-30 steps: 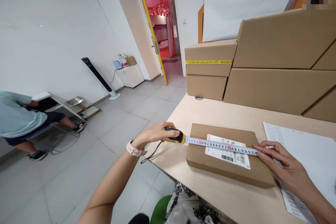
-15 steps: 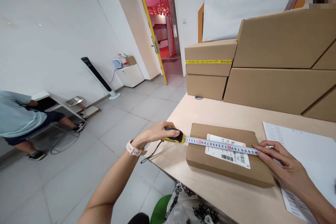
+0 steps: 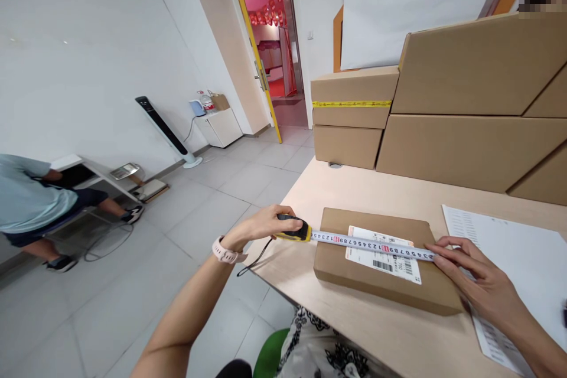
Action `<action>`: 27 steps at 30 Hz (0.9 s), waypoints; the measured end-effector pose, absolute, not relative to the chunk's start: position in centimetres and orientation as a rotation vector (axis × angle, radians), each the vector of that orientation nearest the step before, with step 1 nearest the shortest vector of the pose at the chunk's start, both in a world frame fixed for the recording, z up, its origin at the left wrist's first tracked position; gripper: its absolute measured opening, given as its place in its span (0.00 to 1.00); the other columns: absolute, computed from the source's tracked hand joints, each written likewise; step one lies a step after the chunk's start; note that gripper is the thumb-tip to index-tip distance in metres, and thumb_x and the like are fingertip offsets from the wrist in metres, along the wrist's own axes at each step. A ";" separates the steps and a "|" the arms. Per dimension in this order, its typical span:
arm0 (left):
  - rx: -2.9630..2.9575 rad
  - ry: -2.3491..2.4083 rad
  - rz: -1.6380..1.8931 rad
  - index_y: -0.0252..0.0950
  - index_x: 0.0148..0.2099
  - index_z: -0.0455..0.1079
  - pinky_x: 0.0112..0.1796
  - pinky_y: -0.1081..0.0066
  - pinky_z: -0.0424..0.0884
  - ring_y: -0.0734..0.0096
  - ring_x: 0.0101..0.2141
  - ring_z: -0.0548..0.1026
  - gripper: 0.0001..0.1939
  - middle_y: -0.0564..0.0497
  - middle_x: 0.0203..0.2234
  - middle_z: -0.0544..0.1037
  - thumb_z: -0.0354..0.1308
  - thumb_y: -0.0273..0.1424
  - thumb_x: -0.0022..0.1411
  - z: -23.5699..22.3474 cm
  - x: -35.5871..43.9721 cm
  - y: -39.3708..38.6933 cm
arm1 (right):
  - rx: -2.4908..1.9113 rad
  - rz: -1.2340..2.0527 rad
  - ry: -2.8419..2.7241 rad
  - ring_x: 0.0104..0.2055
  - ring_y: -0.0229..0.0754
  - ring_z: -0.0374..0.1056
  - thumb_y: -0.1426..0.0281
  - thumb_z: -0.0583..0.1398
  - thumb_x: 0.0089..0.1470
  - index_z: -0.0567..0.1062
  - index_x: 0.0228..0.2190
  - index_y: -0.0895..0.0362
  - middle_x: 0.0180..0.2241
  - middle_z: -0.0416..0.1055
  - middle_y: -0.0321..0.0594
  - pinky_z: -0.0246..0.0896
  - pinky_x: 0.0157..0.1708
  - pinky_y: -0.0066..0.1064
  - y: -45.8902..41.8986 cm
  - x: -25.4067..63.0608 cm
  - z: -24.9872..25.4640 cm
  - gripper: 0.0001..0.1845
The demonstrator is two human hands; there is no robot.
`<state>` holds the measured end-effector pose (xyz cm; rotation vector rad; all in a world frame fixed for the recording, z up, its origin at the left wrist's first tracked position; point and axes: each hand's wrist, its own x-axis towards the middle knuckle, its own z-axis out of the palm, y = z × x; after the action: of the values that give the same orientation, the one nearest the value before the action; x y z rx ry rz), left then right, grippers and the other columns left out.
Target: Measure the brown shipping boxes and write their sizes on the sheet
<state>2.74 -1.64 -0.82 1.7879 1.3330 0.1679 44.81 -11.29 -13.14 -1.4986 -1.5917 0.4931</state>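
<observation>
A flat brown cardboard box (image 3: 376,286) lies on the pale wooden table, with a white shipping label (image 3: 385,267) on its top. My left hand (image 3: 270,222) is closed around a black and yellow tape measure (image 3: 297,229), just off the box's left end; its dark strap hangs below. The white blade (image 3: 354,241) stretches out from the case and runs lengthwise across the box and label. At the right end of the box, my right hand (image 3: 476,271) pinches the blade's tip between thumb and fingers, which hide the very end.
Stacked cardboard boxes (image 3: 452,147) line the back of the table (image 3: 299,260). Printed sheets (image 3: 514,248) lie under my right forearm. A green stool (image 3: 271,354) is below the table edge. At far left sits a person (image 3: 26,195) near a floor scale (image 3: 153,190).
Almost nothing differs. The view has shifted very slightly, while both hands, the tape measure and the box keep their places.
</observation>
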 end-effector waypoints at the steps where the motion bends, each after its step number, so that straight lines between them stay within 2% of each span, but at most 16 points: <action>1: 1.786 1.332 0.168 0.38 0.42 0.73 0.28 0.71 0.70 0.67 0.32 0.70 0.27 0.50 0.32 0.74 0.57 0.56 0.55 -0.8 2.7 -1.7 | -1.504 0.498 -1.591 0.46 0.45 0.67 0.51 0.60 0.54 0.83 0.38 0.47 0.45 0.69 0.41 0.64 0.30 0.27 -11.3 44.8 -13.1 0.19; 12: 1.834 1.369 0.248 0.36 0.41 0.72 0.29 0.72 0.62 0.71 0.29 0.66 0.24 0.53 0.28 0.71 0.57 0.53 0.56 -0.9 3.0 -2.9 | -1.483 0.455 -1.606 0.45 0.46 0.69 0.52 0.60 0.54 0.82 0.38 0.48 0.44 0.71 0.41 0.66 0.40 0.34 -11.3 44.6 -12.8 0.18; 15: 1.864 1.390 0.300 0.36 0.46 0.72 0.33 0.70 0.62 0.68 0.33 0.67 0.26 0.51 0.33 0.73 0.57 0.53 0.57 -0.6 2.6 -4.6 | -1.468 0.409 -1.585 0.46 0.47 0.70 0.54 0.60 0.54 0.81 0.40 0.47 0.43 0.73 0.40 0.66 0.43 0.36 -11.9 44.6 -10.7 0.16; 18: 1.824 1.335 0.312 0.39 0.56 0.67 0.40 0.67 0.65 0.63 0.40 0.69 0.31 0.47 0.44 0.73 0.57 0.53 0.57 -0.4 2.1 -7.1 | -1.452 0.310 -1.507 0.46 0.49 0.70 0.55 0.61 0.54 0.80 0.40 0.44 0.43 0.74 0.38 0.64 0.48 0.40 -12.8 44.2 -6.6 0.14; 21: 1.608 1.101 0.248 0.41 0.65 0.59 0.45 0.64 0.66 0.62 0.45 0.69 0.40 0.44 0.51 0.69 0.61 0.51 0.55 -1.0 2.2 -9.9 | -1.367 0.243 -1.435 0.46 0.50 0.70 0.56 0.62 0.54 0.79 0.38 0.42 0.43 0.75 0.37 0.64 0.49 0.41 -13.0 43.5 -2.0 0.10; 23: 1.351 0.868 0.188 0.43 0.67 0.55 0.43 0.65 0.68 0.65 0.43 0.71 0.44 0.44 0.51 0.69 0.64 0.50 0.53 -2.2 3.2 -11.9 | -1.341 0.238 -1.439 0.45 0.50 0.71 0.56 0.62 0.54 0.79 0.38 0.41 0.43 0.76 0.37 0.65 0.47 0.40 -12.5 43.0 0.2 0.10; 25: 1.098 0.678 0.147 0.44 0.66 0.58 0.42 0.68 0.69 0.68 0.41 0.72 0.47 0.47 0.50 0.71 0.69 0.47 0.47 -3.9 4.8 -13.6 | -1.359 0.295 -1.473 0.43 0.49 0.72 0.54 0.62 0.53 0.80 0.38 0.43 0.42 0.77 0.37 0.66 0.46 0.40 -11.4 42.7 1.4 0.12; 27: 0.880 0.587 0.129 0.42 0.61 0.64 0.43 0.72 0.68 0.71 0.40 0.73 0.46 0.49 0.46 0.73 0.74 0.42 0.40 -5.8 6.6 -15.2 | -1.401 0.411 -1.515 0.44 0.49 0.73 0.53 0.62 0.52 0.80 0.39 0.45 0.42 0.78 0.38 0.67 0.46 0.41 -9.8 42.5 1.4 0.15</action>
<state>6.64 -15.15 -5.81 0.8803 0.5871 0.1294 42.53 -9.79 1.39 -1.4006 -1.5154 0.4106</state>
